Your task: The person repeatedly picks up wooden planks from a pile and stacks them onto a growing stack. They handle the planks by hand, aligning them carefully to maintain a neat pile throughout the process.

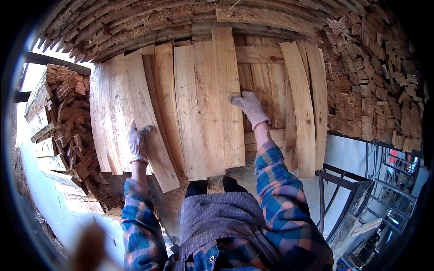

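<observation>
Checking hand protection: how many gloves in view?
2: one glove on the left hand, by a slanted board; one on the right hand, at a long board.

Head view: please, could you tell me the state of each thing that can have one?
Slanted board: lying angled, lower end toward right
Left hand: gloved, on the slanted board
Long board: upper end projecting past neighbouring boards
Right hand: gloved, at the long board's right edge
Striped apron: worn, creased
Right wood pile: stacked, ends showing

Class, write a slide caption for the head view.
Gloved left hand and right hand at wooden boards lying side by side, between stacks of wood.
</observation>
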Available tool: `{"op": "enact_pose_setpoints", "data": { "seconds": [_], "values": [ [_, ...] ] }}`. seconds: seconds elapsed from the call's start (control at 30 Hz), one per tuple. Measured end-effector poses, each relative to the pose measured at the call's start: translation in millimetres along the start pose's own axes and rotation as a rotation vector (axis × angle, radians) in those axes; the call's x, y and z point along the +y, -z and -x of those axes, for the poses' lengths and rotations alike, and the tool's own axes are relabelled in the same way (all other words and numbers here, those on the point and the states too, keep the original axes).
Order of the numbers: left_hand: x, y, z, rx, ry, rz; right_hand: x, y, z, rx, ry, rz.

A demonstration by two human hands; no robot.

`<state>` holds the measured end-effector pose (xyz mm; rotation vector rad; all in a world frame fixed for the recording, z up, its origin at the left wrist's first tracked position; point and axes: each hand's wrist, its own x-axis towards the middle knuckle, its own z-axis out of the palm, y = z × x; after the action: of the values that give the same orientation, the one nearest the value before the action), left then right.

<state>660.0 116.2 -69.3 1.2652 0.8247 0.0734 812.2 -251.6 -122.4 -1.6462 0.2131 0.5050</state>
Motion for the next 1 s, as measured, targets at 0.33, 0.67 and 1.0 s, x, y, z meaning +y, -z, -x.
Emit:
{"op": "enact_pose_setpoints", "data": {
  "seconds": [0.33,0.67,1.0],
  "values": [
    [-3.6,5.4,-4.3,0.080,-0.051,-0.129,-86.2,-72.2,66.6,0.185,0.067,1.114],
    [-6.2,4.4,-2.3,0.108,-0.027,-0.083,-70.2,24.3,63.2,0.293,-0.164,1.094],
    [2.4,6.4,-4.4,-0.008,-0.006,-0.030,-44.3,42.7,46.0,0.315,0.068,1.057]
  ]
}}
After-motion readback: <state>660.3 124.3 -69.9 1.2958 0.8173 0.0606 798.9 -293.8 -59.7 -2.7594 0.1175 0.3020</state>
